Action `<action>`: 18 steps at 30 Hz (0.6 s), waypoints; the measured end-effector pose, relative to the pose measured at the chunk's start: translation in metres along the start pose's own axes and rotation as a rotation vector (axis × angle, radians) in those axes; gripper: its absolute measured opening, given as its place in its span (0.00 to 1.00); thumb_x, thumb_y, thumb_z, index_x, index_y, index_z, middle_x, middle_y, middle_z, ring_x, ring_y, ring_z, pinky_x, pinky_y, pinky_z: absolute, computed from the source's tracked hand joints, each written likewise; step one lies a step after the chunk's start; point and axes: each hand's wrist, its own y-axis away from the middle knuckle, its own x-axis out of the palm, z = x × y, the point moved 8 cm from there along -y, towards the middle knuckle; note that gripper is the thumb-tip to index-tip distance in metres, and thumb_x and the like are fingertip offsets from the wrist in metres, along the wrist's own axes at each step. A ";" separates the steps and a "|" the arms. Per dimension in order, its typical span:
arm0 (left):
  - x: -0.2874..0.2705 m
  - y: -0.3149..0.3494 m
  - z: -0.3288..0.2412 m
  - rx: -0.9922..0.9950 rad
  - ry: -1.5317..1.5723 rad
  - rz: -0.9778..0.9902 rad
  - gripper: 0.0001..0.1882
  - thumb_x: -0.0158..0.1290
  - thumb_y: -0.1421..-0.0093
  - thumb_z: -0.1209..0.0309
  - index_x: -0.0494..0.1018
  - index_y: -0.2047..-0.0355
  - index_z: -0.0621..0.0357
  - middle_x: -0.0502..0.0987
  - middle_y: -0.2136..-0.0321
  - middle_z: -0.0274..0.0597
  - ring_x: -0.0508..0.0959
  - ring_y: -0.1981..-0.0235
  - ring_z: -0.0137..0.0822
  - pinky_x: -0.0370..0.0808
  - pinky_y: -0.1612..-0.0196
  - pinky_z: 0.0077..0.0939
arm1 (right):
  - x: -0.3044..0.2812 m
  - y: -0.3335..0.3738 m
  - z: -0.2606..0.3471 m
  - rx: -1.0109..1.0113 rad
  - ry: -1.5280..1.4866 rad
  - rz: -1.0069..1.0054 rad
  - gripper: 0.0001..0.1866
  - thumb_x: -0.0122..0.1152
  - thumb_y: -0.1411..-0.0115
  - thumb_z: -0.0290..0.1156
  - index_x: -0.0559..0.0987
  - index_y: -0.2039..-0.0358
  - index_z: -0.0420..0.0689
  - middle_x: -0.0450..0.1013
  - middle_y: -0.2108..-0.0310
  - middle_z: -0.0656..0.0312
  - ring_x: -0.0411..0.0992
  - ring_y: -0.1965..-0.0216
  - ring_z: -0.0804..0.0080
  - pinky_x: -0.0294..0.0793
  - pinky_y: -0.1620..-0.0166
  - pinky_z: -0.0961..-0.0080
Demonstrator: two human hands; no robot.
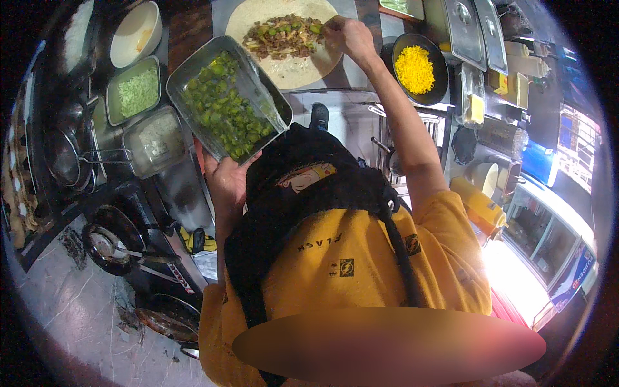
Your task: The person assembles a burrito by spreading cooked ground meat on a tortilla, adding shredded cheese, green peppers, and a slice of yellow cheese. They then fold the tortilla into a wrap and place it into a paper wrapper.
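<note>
My left hand (227, 175) holds a rectangular metal tray (193, 64) from below, tilted, with chopped green peppers (224, 109) in it. My right hand (347, 35) is stretched out over a round flour tortilla (296, 69) lying on a grey board. Its fingertips are pinched at the right end of the filling (280, 35), a strip of brown meat with green pepper bits across the tortilla. I cannot tell whether the fingers hold any pieces.
Left of the tray stand a metal pan of shredded pale green cabbage (137, 91), a covered pan (155, 138) and a white bowl (134, 33). A black bowl of yellow shredded cheese (416, 69) sits to the right, with lidded steel pans (467, 29) behind. Pans (109, 244) hang lower left.
</note>
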 end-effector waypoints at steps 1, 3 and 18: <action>0.001 0.000 0.000 -0.002 -0.001 0.003 0.42 0.35 0.48 0.88 0.43 0.33 0.44 0.59 0.40 0.50 0.70 0.46 0.51 0.74 0.51 0.57 | 0.000 0.000 0.002 -0.042 -0.008 -0.025 0.16 0.59 0.45 0.45 0.82 0.64 0.48 0.78 0.68 0.52 0.77 0.65 0.52 0.76 0.62 0.59; -0.001 0.001 0.001 -0.009 0.001 -0.020 0.42 0.35 0.48 0.87 0.43 0.33 0.43 0.58 0.40 0.50 0.70 0.46 0.51 0.73 0.51 0.57 | -0.001 0.001 0.006 -0.053 -0.005 -0.041 0.15 0.59 0.45 0.45 0.82 0.65 0.48 0.78 0.68 0.53 0.77 0.66 0.53 0.76 0.63 0.59; 0.001 0.001 0.001 -0.010 -0.006 -0.002 0.44 0.34 0.48 0.87 0.39 0.32 0.42 0.58 0.40 0.48 0.69 0.46 0.51 0.72 0.49 0.58 | -0.006 -0.003 0.012 -0.091 0.002 -0.072 0.11 0.61 0.44 0.41 0.82 0.61 0.56 0.76 0.63 0.60 0.76 0.64 0.59 0.74 0.60 0.66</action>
